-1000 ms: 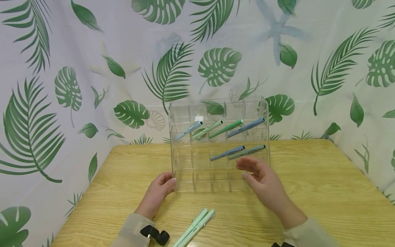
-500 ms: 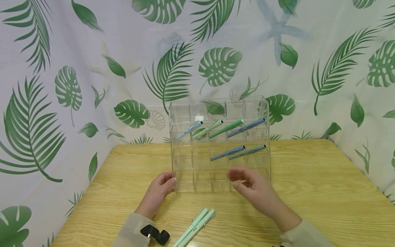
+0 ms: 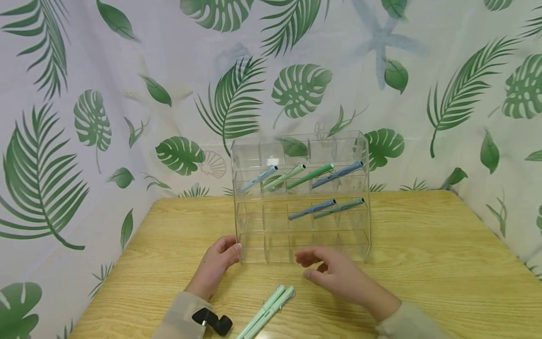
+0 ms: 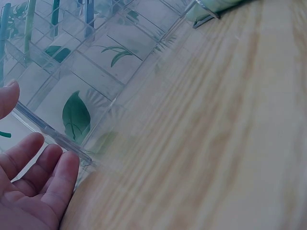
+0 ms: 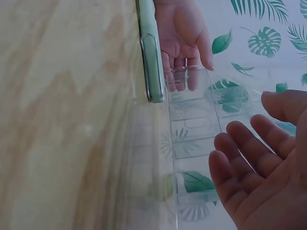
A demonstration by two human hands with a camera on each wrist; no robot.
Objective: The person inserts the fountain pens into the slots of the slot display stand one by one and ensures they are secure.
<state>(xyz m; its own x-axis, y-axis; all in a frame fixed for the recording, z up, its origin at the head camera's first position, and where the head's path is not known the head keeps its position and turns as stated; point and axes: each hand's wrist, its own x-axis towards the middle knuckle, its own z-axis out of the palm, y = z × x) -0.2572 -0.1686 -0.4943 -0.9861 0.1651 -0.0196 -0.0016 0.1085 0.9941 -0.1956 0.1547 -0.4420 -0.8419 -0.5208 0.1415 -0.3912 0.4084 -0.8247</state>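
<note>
A clear acrylic pen rack (image 3: pixel 277 240) with tiered compartments stands upright on the table. My left hand (image 3: pixel 217 262) holds its lower left edge, the side panel between thumb and fingers (image 4: pixel 64 175). In front of the rack's bottom tier hovers my right hand (image 3: pixel 338 275), fingers loosely bent with nothing in them. Two mint green pens (image 3: pixel 266 313) lie side by side on the table between the hands. Higher on the rack rest a light blue pen (image 3: pixel 259 179), a light green pen (image 3: pixel 284 178), a green pen (image 3: pixel 311 176) and a dark blue pen (image 3: pixel 338 174).
One tier lower, a blue pen (image 3: pixel 312 209) and a grey-green pen (image 3: pixel 340 208) lean in the right-hand compartments. Behind the wooden table (image 3: pixel 423 245) hangs a white leaf-print cloth (image 3: pixel 338 28). A black wrist mount (image 3: pixel 211 321) sits on the left sleeve.
My right hand has moved down and to the left, from the grey-green pen to the bottom tier, nearer the mint green pens. My left hand, the rack and the pens have stayed put.
</note>
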